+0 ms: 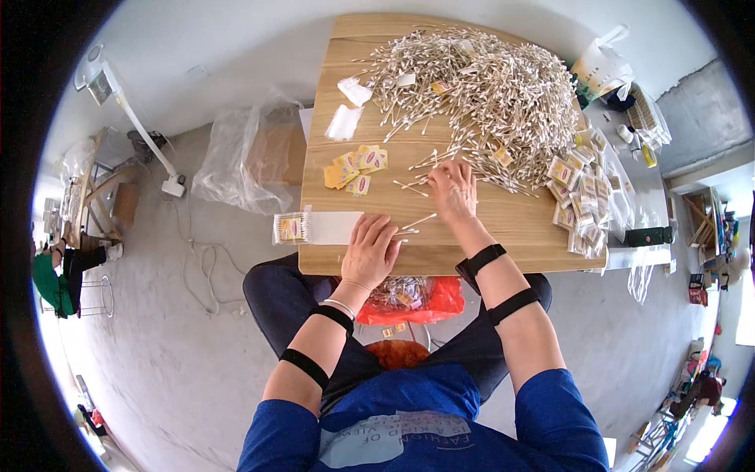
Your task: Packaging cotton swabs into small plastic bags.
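My left hand [371,250] rests low on the wooden table with its fingers curled, partly over a white strip [334,227]. Cotton swabs [407,231] stick out on the right from between its thumb and fingers. At the left end of the strip lies a clear pack of cotton swabs [292,228] with a yellow card. Farther up, my right hand [454,192] is at the near edge of a big loose heap of cotton swabs [503,86]. Its fingers are drawn together and pointing down, and what they grip is hidden. A few loose swabs [411,187] lie left of it.
Yellow cards [358,166] and white pieces [344,123] lie on the left of the table [346,55]. Filled packs [582,197] are heaped at the right edge. A red bag [444,303] with swabs sits below the front edge. Clear plastic [236,153] lies left of the table.
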Tool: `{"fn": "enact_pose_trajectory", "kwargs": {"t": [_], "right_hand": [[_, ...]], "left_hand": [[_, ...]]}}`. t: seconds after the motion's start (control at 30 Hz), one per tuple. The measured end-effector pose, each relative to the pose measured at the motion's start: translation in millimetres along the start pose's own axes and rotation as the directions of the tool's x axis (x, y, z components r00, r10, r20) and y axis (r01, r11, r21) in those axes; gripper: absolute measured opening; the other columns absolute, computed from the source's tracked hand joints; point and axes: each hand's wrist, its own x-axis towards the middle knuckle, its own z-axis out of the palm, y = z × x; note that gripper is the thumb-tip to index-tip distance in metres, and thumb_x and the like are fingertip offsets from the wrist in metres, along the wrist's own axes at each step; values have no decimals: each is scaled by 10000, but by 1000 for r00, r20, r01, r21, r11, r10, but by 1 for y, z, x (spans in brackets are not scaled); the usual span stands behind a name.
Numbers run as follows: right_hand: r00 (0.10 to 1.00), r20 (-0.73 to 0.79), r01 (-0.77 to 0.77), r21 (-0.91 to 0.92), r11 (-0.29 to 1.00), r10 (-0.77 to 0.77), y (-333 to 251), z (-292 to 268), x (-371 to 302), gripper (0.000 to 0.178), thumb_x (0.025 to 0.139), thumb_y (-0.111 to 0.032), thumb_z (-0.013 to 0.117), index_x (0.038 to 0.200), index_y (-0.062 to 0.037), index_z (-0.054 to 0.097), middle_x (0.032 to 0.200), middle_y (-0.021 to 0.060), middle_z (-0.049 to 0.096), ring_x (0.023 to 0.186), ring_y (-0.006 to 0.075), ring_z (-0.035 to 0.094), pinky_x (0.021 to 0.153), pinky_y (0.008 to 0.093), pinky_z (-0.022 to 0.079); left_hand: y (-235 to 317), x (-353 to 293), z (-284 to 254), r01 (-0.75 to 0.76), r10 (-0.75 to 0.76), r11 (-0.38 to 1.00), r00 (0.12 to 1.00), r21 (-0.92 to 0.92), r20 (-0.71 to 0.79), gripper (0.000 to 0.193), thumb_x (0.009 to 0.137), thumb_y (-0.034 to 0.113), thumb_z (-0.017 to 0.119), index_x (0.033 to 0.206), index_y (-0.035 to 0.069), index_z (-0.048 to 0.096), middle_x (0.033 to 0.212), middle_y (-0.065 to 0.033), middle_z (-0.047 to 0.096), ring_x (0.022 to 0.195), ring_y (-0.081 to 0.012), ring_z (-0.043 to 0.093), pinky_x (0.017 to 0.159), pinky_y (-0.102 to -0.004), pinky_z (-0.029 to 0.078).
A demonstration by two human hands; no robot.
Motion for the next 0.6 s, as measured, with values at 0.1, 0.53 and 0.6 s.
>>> {"fn": "enact_pose_trajectory", "kwargs": {"t": [0.1, 0.53, 0.6], "right_hand": [[999, -30, -14, 64, 998, 16, -18, 1, -11, 62, 791, -170, 662, 846, -161, 634, 972, 22, 539, 986, 273, 487, 828, 426, 398], [1000, -1, -4, 280, 960, 5, -55, -4, -53, 113, 776, -72, 662, 878, -107, 695, 950, 21, 620, 936, 281, 546, 816, 411, 431], [1000, 15, -24, 276, 961, 20, -56, -6, -53, 105, 778, -72, 661, 872, -105, 695, 936, 31, 626, 935, 284, 549, 823, 411, 433]], "left_hand": [[-2, -1, 0, 6, -6, 1000, 1000, -2, -2, 300, 789, 148, 668, 1071, 72, 597, 1187, -114, 562, 1179, -296, 498, 1089, -469, 342], [0, 0, -2, 56, -58, 997, 997, 47, 40, 421, 822, 211, 635, 1207, 60, 551, 1344, -143, 471, 1303, -312, 391, 1131, -472, 271], [-1, -1, -1, 55, -57, 998, 998, 36, 42, 418, 823, 209, 633, 1205, 59, 552, 1337, -141, 479, 1299, -305, 397, 1133, -472, 267]]}}
